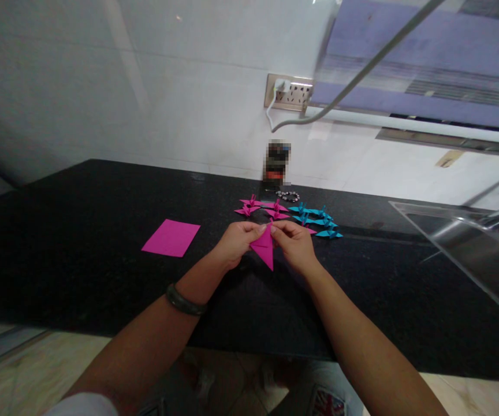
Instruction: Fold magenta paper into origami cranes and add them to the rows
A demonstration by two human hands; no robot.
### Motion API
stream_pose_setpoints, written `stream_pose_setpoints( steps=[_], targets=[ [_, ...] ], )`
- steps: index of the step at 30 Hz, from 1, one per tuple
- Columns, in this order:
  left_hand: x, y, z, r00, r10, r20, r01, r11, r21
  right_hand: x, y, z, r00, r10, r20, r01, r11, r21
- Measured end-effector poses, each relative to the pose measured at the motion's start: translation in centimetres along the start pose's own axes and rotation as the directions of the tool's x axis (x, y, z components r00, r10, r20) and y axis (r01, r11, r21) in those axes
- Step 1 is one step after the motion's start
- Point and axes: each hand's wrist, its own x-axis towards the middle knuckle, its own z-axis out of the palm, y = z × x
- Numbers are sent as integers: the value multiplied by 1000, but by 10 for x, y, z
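Sleeve (82,405) | left grip (236,240), right grip (296,245): closed, pinching folded pink paper (265,245) | pixelated item (276,162): unreadable

Folded pink paper (267,249) in left grip (235,241) and right grip (297,245), paper cranes (277,214) beyond (pink and blue).

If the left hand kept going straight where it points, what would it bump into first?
Probably the right hand, just across the folded pink paper between them, though depth is hard to judge here.
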Motion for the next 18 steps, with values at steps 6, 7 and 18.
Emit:
stream_pose_setpoints(
  steps=[6, 7, 18],
  targets=[
    [-1, 3, 1, 998, 64, -12, -63, 995, 71, -1, -1, 2, 1000, -5, -13, 5, 1000, -12],
    [-1, 3, 1, 997, 80, -17, -78, 993, 92, -1, -1, 2, 1000, 5, -18, -5, 1000, -7],
    [-2, 4, 3, 990, 134, -51, -121, 973, 199, -2, -1, 6, 996, 69, -50, -64, 993, 101]
  ],
)
